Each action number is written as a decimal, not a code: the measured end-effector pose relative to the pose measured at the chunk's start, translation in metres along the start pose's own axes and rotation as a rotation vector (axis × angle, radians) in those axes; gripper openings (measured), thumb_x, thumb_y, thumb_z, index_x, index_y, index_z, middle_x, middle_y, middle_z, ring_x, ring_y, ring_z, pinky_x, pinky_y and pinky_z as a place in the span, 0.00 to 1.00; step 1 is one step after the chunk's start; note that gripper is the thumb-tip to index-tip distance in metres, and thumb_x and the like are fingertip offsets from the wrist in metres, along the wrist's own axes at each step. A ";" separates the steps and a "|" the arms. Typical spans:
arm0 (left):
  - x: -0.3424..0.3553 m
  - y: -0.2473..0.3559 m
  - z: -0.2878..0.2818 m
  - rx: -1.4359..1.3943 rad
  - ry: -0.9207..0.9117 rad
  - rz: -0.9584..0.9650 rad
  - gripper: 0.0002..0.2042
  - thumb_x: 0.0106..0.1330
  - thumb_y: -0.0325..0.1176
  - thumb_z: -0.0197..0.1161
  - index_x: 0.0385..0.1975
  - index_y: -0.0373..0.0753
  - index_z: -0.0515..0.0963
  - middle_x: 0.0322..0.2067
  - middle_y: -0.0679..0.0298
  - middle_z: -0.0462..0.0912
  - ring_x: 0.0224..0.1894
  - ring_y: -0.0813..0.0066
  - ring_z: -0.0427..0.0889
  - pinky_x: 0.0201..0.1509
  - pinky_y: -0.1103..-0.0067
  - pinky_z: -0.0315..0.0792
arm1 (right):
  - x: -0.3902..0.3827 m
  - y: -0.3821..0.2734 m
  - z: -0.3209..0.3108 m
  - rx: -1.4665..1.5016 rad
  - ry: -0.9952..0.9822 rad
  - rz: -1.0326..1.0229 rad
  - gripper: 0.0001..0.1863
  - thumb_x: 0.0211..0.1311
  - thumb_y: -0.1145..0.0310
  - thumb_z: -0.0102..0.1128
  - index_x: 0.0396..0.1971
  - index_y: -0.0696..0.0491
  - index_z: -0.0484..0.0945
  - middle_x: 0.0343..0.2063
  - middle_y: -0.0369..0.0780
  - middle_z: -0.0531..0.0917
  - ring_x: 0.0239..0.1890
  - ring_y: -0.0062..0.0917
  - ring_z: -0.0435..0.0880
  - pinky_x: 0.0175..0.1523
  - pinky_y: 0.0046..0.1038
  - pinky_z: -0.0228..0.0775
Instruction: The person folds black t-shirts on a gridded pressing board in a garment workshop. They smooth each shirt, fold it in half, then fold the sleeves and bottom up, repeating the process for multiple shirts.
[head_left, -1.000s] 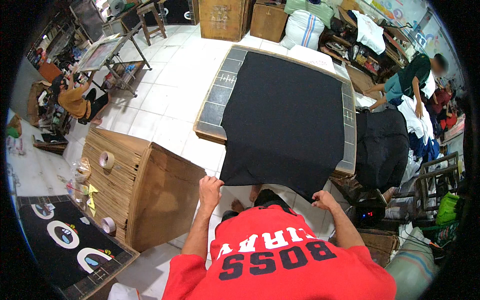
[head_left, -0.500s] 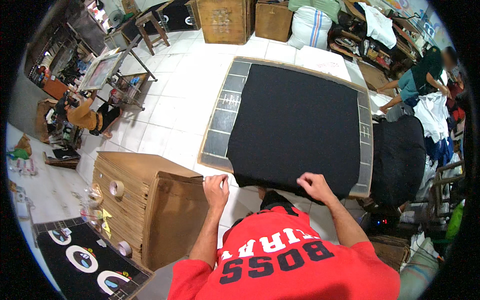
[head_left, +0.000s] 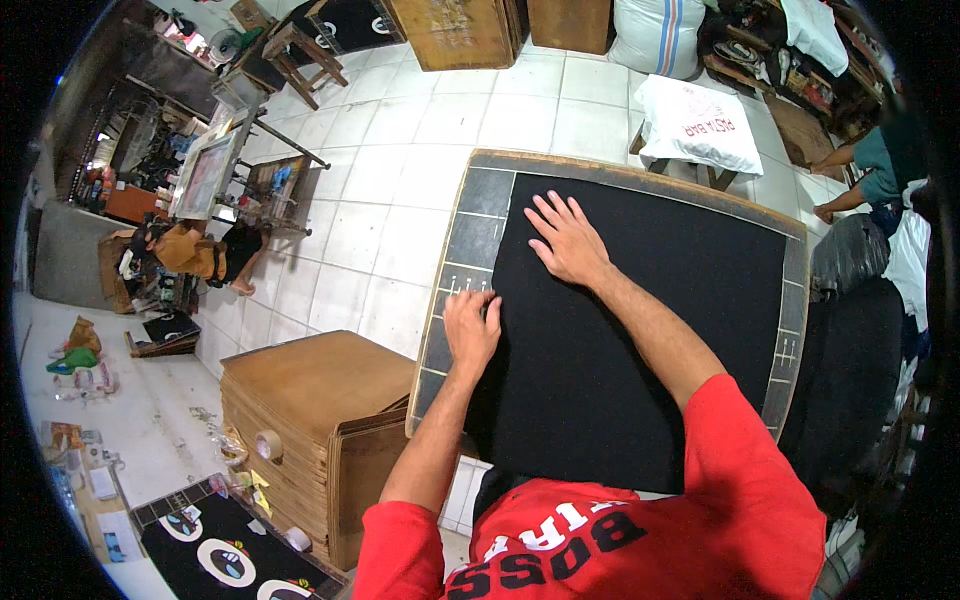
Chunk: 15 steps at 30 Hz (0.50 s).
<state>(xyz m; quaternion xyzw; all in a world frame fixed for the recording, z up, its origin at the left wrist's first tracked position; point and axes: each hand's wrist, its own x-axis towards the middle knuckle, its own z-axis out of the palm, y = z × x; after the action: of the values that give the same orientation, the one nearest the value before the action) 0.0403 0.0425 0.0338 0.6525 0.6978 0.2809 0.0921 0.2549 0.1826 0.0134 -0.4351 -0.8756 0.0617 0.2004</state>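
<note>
A black cloth [head_left: 640, 400] lies spread over a dark wooden board [head_left: 474, 240] with white marks along its sides. Flat on the cloth, near its far left part, rests my right hand [head_left: 570, 243] with the fingers spread. My left hand [head_left: 472, 330] is at the cloth's left edge, fingers curled together there; the grip is small and partly hidden by the hand itself. The cloth's near edge reaches my body, where my shirt covers part of it.
A tall stack of brown boards [head_left: 320, 385] stands to the left, holding a tape roll [head_left: 268, 444]. A printed black panel [head_left: 200, 540] lies at lower left. Beyond the board is a white bag [head_left: 700, 125] on a stool. People work at far left and far right.
Both hands have moved forward: the right onto the cloth's far left part, the left to its left edge. My view has shifted; I lean over the board, and the cloth looks flatter.
</note>
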 end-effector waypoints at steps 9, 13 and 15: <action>0.111 0.027 0.068 0.128 0.087 -0.241 0.11 0.64 0.40 0.70 0.39 0.41 0.82 0.40 0.59 0.80 0.48 0.55 0.76 0.53 0.59 0.67 | 0.048 0.028 0.020 -0.047 -0.009 0.049 0.32 0.76 0.50 0.49 0.74 0.48 0.65 0.76 0.42 0.61 0.79 0.40 0.53 0.81 0.52 0.41; 0.128 0.032 0.071 0.136 -0.022 -0.355 0.10 0.65 0.39 0.69 0.38 0.41 0.82 0.40 0.58 0.83 0.49 0.55 0.77 0.54 0.58 0.67 | 0.048 0.026 0.022 -0.045 -0.030 0.066 0.32 0.76 0.49 0.46 0.74 0.49 0.64 0.77 0.44 0.60 0.80 0.42 0.51 0.82 0.52 0.39; 0.132 0.034 0.071 0.129 -0.047 -0.383 0.09 0.67 0.39 0.67 0.37 0.40 0.81 0.40 0.58 0.84 0.50 0.55 0.78 0.53 0.58 0.67 | 0.048 0.025 0.021 -0.049 -0.010 0.061 0.32 0.76 0.49 0.46 0.74 0.48 0.64 0.77 0.45 0.59 0.80 0.43 0.50 0.82 0.52 0.39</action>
<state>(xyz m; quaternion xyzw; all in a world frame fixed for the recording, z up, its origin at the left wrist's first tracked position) 0.0875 0.1888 0.0242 0.5188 0.8234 0.1975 0.1181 0.2390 0.2369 0.0010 -0.4662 -0.8641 0.0486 0.1834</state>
